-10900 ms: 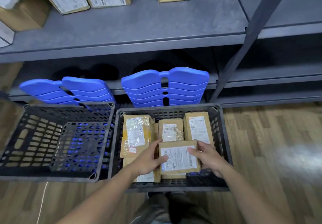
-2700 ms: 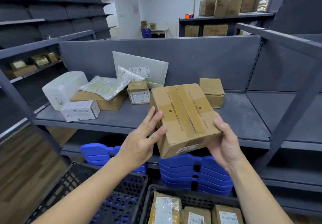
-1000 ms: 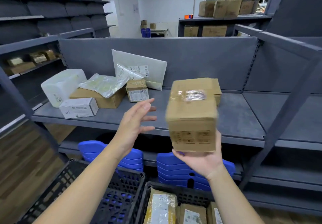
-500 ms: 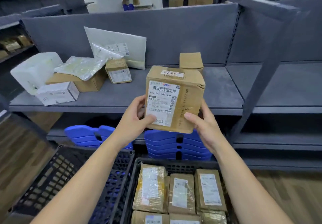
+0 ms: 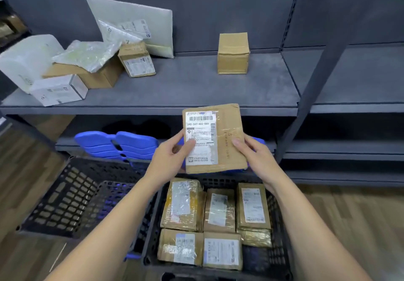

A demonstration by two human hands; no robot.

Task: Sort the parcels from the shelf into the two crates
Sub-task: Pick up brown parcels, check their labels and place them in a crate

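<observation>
I hold a brown cardboard parcel (image 5: 227,138) with a white shipping label facing me, just above the far rim of the right crate. My left hand (image 5: 169,160) grips its left edge, thumb on the label. My right hand (image 5: 254,156) grips its right edge. The right black crate (image 5: 281,237) holds several taped brown parcels. The left black crate (image 5: 65,195) shows no parcels. On the grey shelf (image 5: 185,88) stand a small brown box (image 5: 232,54), a labelled brown box (image 5: 137,61), a white box (image 5: 58,89) and plastic-wrapped packets.
A white padded mailer (image 5: 140,18) leans against the shelf's back panel. Blue plastic pieces (image 5: 118,145) lie on the lower shelf behind the crates. A dark shelf post (image 5: 306,97) slants down at the right. Wooden floor surrounds the crates.
Both hands have lowered the parcel from shelf height toward the right crate, and the view has tilted down. A second ago only the right hand carried it.
</observation>
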